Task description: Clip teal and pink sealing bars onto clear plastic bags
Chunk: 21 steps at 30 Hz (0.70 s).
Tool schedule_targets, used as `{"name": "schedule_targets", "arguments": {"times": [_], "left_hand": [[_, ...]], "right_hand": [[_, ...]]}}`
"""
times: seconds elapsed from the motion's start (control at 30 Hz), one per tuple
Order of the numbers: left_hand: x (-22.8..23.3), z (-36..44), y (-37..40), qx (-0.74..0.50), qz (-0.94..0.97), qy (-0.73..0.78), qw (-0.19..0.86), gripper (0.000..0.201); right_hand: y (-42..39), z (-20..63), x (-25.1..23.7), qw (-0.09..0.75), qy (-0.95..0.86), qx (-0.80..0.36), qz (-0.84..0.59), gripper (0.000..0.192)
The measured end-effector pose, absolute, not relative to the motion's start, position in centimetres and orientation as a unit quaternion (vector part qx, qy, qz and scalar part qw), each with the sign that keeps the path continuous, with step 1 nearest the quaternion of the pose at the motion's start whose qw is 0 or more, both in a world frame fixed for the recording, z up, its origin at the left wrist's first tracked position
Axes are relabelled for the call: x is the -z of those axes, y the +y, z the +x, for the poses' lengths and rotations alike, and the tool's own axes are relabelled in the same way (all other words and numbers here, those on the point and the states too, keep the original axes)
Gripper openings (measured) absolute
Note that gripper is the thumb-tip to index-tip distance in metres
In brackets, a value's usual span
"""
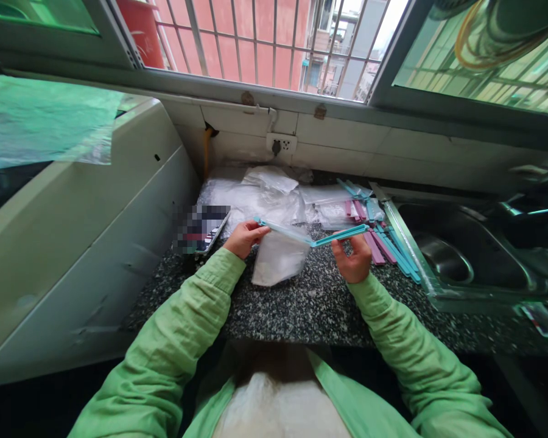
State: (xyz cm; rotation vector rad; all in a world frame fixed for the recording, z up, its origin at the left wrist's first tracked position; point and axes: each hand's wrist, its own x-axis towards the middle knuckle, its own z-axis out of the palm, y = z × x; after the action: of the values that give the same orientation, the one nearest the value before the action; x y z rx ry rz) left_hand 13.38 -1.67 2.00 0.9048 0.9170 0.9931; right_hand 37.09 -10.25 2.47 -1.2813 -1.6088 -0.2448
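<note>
Between both hands stretched a teal sealing clip (311, 235), left hand (245, 238) and right hand (354, 260) each pinching one end, a plastic bag (278, 258) hanging below.

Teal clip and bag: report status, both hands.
Left hand and right hand grip teal clip ends. Clear bag hangs from it above counter. Nothing blocking.

no readable text, labels, brands, numbers or signs anywhere.
</note>
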Motion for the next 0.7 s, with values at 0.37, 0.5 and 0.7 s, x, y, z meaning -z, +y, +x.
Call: {"name": "schedule_targets", "arguments": {"times": [0.37,0.5,0.7], "left_hand": [[-2.39,13.25,-1.82,-0.453,0.406,0.404,0.684,0.031],[-2.57,13.25,-1.81,-0.462,0.407,0.400,0.680,0.028],[-2.66,13.17,-1.82,-0.470,0.394,0.396,0.683,0.030]], "right_hand": [[-10.10,37.41,-2.16,0.544,-0.647,0.063,-0.531,0.011],[-10.05,37.42,-2.27,0.559,-0.639,0.044,-0.527,0.011],[-9.79,37.63,-2.05,0.583,-0.637,0.017,-0.504,0.009]]}}
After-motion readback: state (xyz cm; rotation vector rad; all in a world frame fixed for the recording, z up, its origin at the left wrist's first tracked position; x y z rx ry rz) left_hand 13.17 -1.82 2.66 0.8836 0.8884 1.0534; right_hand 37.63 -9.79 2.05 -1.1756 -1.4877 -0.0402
